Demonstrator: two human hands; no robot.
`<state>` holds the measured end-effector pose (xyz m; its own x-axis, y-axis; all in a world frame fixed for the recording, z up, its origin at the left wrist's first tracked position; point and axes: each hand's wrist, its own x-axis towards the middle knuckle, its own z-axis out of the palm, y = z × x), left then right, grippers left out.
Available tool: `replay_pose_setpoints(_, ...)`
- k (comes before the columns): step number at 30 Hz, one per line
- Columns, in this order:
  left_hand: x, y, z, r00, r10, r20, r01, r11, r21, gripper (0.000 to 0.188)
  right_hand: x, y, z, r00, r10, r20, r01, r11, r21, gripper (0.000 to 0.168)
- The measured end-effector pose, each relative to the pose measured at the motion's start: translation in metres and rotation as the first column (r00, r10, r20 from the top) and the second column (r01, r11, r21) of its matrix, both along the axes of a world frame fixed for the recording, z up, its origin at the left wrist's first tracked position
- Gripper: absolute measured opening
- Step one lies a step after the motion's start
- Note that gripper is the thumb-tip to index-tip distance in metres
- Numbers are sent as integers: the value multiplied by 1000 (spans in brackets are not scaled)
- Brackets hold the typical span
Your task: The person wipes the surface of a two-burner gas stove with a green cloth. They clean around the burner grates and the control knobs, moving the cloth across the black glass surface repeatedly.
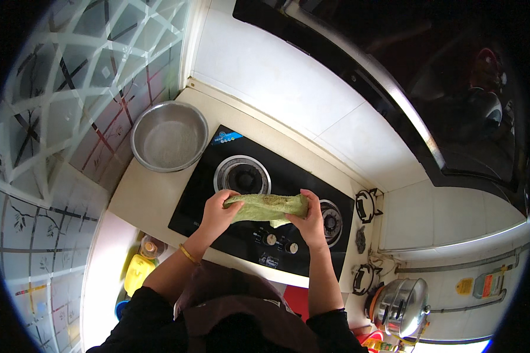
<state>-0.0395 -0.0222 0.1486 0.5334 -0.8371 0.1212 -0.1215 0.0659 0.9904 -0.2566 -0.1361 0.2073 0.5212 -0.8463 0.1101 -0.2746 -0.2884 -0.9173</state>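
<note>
Both hands hold a green cloth [265,207] stretched between them above a black gas cooktop [203,194]. My left hand [218,212] pinches its left end, thumb on top. At the other end, my right hand [308,218] grips it with thumb and fingers. Brownish stains mark the cloth's upper side, and a fold hangs below its middle. Behind it sits the left burner [243,174], its grate off. The right burner [331,223] is partly covered by my right hand. Two control knobs [270,239] lie on the cooktop's front part.
A steel basin [170,137] stands on the counter at the left. Two black pan supports [365,206] and a steel wool scourer [361,239] lie at the right, near a steamer pot [399,307]. A range hood [380,88] juts out overhead. A yellow jug [139,273] stands low left.
</note>
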Motion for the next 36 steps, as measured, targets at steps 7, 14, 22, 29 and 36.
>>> replay_pose_setpoints(7, 1, 3, 18, 862, -167, -478, 186, 982, -8, 18, 4, 6, 18, 964, -192, -182, 187, 981, -45, 37)
replay_pose_setpoints(14, -56, 3, 25, 606, -297, -738, 274, 949, -156, 35, 67, 71, -3, 982, -184, -50, 140, 873, -468, 49)
replay_pose_setpoints(22, -34, 13, -1, 427, -209, -880, 155, 975, -156, 24, 26, 110, -22, 998, 64, -4, -63, 990, 128, 41)
replay_pose_setpoints(29, -8, 13, 0, 350, -343, -872, 153, 939, -308, 32, 8, 93, -42, 991, -124, -55, 133, 966, 221, 47)
replay_pose_setpoints(36, -62, 9, -15, 134, -406, -904, 290, 888, -356, 38, 28, 65, -56, 789, -432, 437, -204, 487, 849, 48)
